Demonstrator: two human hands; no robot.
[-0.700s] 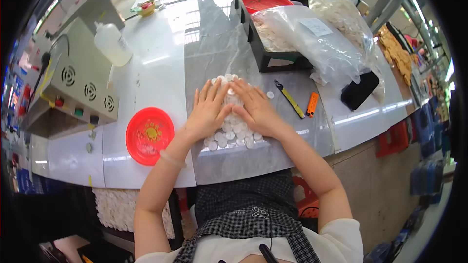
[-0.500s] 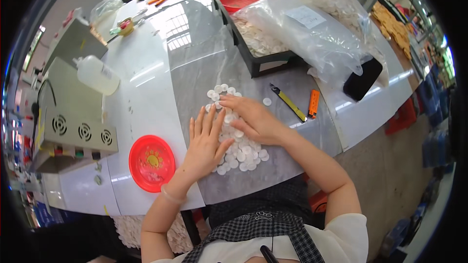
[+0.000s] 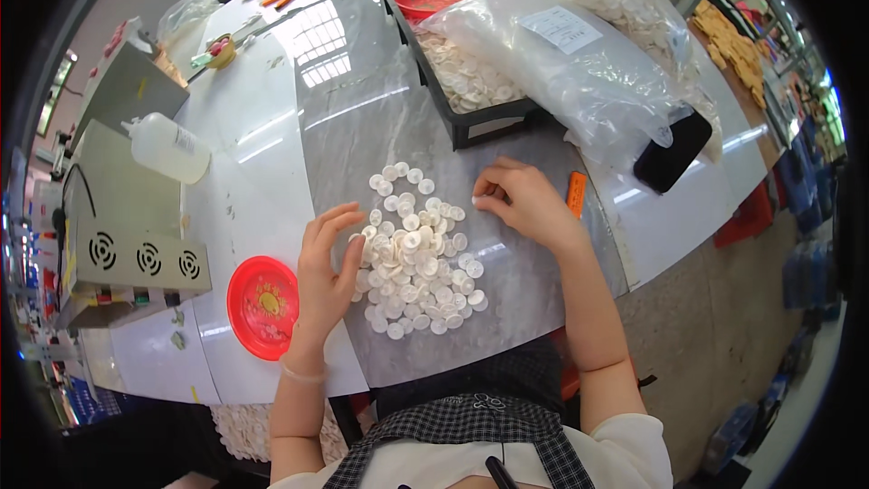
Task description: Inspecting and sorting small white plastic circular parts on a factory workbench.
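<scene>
A spread of small round white discs [image 3: 412, 258] that look like buttons lies on the grey tabletop in front of me. At its left edge my left hand [image 3: 328, 258] is open, fingers apart and thumb beside the discs, holding nothing. Off the right side of the spread, my right hand [image 3: 520, 204] is closed in a pinch. Between its thumb and fingertips a single white disc [image 3: 477, 201] just shows. An orange-handled cutter [image 3: 577, 193] lies beyond the right wrist, and the yellow cutter is hidden by that hand.
A red plate [image 3: 237, 308] sits left of my left forearm. Farther left stand a grey metal box [image 3: 136, 208] and a white squeeze bottle [image 3: 170, 148]. A black bin [image 3: 489, 129] of white discs, a filled plastic bag [image 3: 561, 72] and a black phone [image 3: 672, 152] occupy the far right.
My hands have parted from over the discs, which now spread wider. The left moved left; the right moved right and pinched the lone disc, covering the yellow cutter.
</scene>
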